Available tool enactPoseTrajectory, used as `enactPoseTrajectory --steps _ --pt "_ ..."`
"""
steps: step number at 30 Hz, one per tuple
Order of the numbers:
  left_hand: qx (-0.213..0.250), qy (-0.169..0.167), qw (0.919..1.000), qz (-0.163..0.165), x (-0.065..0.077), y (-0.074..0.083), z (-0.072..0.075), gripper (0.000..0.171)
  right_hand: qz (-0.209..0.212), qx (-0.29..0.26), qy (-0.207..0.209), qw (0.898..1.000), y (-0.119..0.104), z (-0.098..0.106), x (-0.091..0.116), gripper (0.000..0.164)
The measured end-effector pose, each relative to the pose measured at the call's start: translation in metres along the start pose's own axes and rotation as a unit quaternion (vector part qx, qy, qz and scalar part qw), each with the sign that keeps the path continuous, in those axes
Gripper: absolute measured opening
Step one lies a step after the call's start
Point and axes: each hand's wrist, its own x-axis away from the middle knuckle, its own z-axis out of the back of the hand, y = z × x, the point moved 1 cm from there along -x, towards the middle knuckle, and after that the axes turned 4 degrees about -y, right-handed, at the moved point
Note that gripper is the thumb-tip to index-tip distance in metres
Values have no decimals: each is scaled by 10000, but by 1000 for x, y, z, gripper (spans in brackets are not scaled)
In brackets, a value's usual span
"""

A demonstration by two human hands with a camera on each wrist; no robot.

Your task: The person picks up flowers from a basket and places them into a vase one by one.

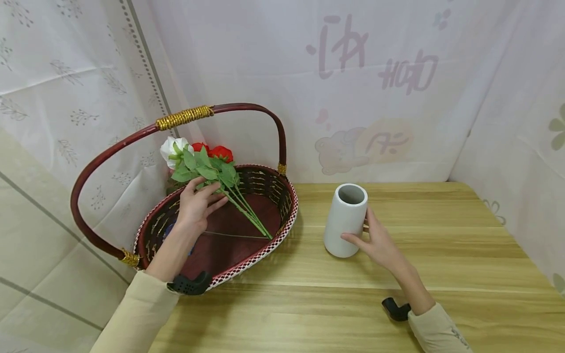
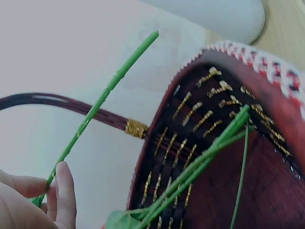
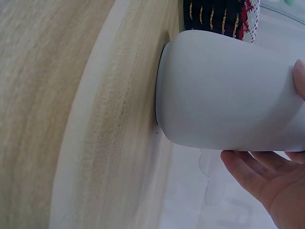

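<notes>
My left hand (image 1: 194, 208) is over the wicker basket (image 1: 289, 230) and pinches a green flower stem (image 2: 102, 98) between thumb and fingers. The stem's cut end points up and away in the left wrist view. More stems (image 2: 195, 164) rest inside the basket. In the head view, leaves (image 1: 207, 169), a white flower (image 1: 173, 152) and red flowers (image 1: 222, 153) lie just beyond my fingers. On the table, a white vase (image 1: 346, 228) stands with its mouth up. My right hand (image 1: 377, 240) holds its right side, thumb on the near face and fingers behind.
The basket's tall arched handle (image 1: 185, 117), wrapped in gold cord, rises over the flowers. A thin strand (image 1: 238, 235) crosses the basket's floor, with a blue-purple item (image 1: 168, 230) partly hidden by my left arm. Patterned cloth (image 1: 388, 98) hangs behind the wooden table (image 1: 300, 309).
</notes>
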Motion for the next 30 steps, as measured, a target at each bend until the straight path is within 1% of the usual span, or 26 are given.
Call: enactPoseTrajectory --steps 6,11,15,21,30 --pt "-102 -144 9998 -137 4 1 -10 67 -33 34 19 10000 -1 -1 0 95" --pt "-163 -313 9993 -141 11 2 -20 71 -31 43 37 10000 -1 -1 0 94" --pt "-204 -383 9990 -133 16 4 -26 70 -14 58 48 10000 1 -1 0 94" --pt "-147 -528 9983 -179 23 7 -32 67 -44 101 23 9999 1 -1 0 94" --pt "-21 -806 9964 -255 36 6 -43 56 -61 139 57 9999 1 -1 1 95"
